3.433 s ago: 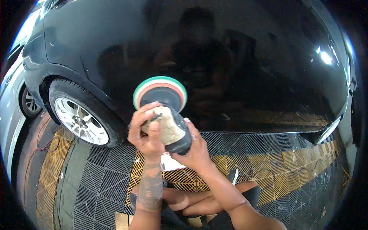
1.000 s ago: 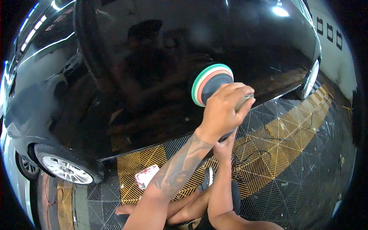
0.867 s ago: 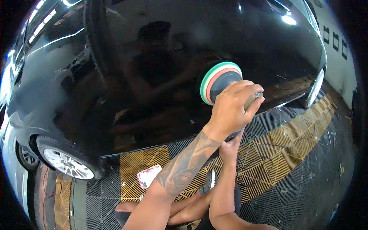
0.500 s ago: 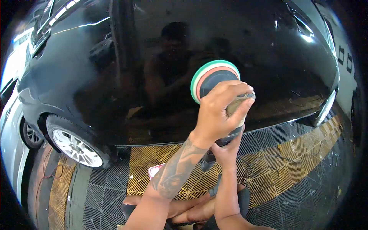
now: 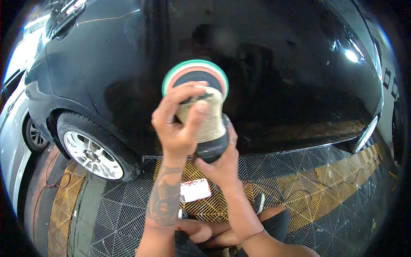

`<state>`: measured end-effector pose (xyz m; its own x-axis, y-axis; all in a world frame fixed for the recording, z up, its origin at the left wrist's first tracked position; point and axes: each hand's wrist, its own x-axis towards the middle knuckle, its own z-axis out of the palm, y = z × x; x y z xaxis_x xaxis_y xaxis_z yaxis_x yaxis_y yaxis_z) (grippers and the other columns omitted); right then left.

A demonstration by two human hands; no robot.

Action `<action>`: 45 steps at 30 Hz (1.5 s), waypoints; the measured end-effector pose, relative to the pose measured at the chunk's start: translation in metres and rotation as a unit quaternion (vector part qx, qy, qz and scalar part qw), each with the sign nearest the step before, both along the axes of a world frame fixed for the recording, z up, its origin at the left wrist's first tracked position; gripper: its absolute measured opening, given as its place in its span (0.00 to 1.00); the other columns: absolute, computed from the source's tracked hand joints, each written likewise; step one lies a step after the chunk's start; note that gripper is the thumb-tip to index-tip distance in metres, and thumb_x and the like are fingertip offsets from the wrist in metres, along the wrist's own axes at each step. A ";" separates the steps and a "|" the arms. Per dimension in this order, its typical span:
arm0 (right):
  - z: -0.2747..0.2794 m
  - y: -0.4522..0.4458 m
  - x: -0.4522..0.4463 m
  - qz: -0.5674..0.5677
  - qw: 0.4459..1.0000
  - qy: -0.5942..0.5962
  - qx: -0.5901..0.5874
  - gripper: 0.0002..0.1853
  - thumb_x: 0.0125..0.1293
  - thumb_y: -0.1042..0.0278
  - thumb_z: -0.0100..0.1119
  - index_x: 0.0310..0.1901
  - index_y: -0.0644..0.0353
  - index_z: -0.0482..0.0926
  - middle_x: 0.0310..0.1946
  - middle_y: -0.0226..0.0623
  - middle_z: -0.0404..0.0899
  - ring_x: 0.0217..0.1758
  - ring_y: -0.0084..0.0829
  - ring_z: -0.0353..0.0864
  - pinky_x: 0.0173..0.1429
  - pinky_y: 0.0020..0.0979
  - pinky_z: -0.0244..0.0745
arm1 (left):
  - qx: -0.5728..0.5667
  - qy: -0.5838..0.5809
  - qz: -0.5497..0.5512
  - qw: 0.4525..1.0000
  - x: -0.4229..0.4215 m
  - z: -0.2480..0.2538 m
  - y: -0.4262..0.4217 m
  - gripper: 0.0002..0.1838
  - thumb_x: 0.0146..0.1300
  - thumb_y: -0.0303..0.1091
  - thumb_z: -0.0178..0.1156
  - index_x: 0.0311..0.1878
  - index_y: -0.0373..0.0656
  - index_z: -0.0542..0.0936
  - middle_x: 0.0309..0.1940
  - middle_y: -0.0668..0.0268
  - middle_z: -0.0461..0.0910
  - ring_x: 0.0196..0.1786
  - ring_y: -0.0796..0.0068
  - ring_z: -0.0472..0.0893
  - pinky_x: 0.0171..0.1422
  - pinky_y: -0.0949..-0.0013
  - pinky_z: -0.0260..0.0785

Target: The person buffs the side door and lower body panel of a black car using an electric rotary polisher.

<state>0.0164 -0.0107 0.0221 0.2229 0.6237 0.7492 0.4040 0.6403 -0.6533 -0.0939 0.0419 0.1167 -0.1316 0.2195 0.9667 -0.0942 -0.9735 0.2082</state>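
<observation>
Both hands hold a car polisher with a tan fabric-like cover over its head and a dark body. Its round pad, ringed green, white and orange, lies against the black car door. My left hand, below a tattooed forearm, is wrapped over the polisher's head, thumb on the cover. Lower down, my right hand grips the dark body from beneath; some of its fingers are hidden behind the tool.
A front wheel with white spokes stands at left. On the yellow and black grid floor lie a white and red packet and a dark cable. My crossed legs are below. Another car stands at far left.
The polisher and both hands have moved left across the door. More of the tan cover and of the packet on the floor now shows. The view has shifted slightly.
</observation>
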 end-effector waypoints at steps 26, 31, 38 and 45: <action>0.002 -0.042 0.126 -0.057 0.997 0.036 -0.030 0.61 0.42 0.63 0.80 0.78 0.57 0.53 0.64 0.57 0.75 0.66 0.53 0.80 0.68 0.43 0.76 | -0.007 0.087 -0.020 0.996 0.139 0.004 -0.026 0.11 0.68 0.30 0.65 0.51 0.37 0.84 0.50 0.56 0.87 0.54 0.68 0.84 0.63 0.65 0.74; -0.008 -0.052 0.186 -0.071 0.991 0.108 -0.020 0.59 0.39 0.66 0.79 0.75 0.62 0.55 0.63 0.51 0.73 0.65 0.42 0.77 0.69 0.39 0.72 | 0.003 0.128 -0.038 0.991 0.217 0.015 -0.041 0.11 0.63 0.32 0.69 0.48 0.39 0.86 0.46 0.59 0.88 0.50 0.67 0.87 0.59 0.65 0.76; -0.020 -0.053 0.240 -0.108 0.972 0.205 0.030 0.51 0.41 0.73 0.79 0.70 0.61 0.61 0.57 0.37 0.73 0.59 0.31 0.74 0.64 0.34 0.72 | 0.032 0.198 -0.101 0.974 0.296 0.029 -0.055 0.16 0.62 0.38 0.71 0.50 0.42 0.84 0.44 0.57 0.86 0.49 0.54 0.86 0.55 0.58 0.77; -0.006 -0.045 0.210 -0.072 0.980 0.182 0.034 0.53 0.44 0.70 0.81 0.72 0.60 0.59 0.62 0.38 0.70 0.63 0.33 0.73 0.67 0.36 0.70 | 0.037 0.188 -0.017 0.981 0.262 0.049 -0.051 0.18 0.54 0.40 0.76 0.44 0.41 0.85 0.44 0.57 0.85 0.46 0.53 0.86 0.51 0.57 0.79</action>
